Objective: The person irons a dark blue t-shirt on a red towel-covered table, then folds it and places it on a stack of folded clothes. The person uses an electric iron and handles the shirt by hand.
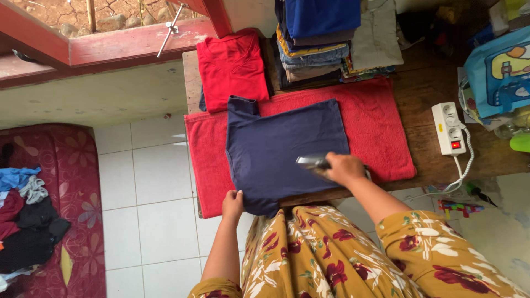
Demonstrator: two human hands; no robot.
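**Ironing a dark blue shirt on a red towel**

White floor tiles [154, 187] fill the lower left of the frame, and a brown wooden table [425, 94] stands in the upper middle and right. A big red towel [381, 121] is spread flat on the table. On the towel lies a dark blue cotton shirt [281, 143], in the middle of the frame, with its lower edge hanging a little over the near side of the table.

The right hand [343, 168] is wrapped tight around the handle of a silver iron [312, 161]. The iron sits on the lower right part of the dark blue shirt and looks blurry. The left hand [232, 204] is at the lower left corner of the shirt, with its fingers on the cloth. I cannot tell if it pinches the cloth or just presses on it.

A folded red shirt [232, 66] lies at the top left of the table, touching the towel. Just beside it, at the top middle, stands a pile of folded clothes [317, 38] in blue and grey. A white power strip with a red light [448, 128] lies on the table to the right of the towel, and its white cord [468, 160] hangs down.

At the far left is a dark red flowered mattress [72, 182] with a heap of loose clothes [25, 221] on it. The person wears a yellow flowered dress [331, 254].
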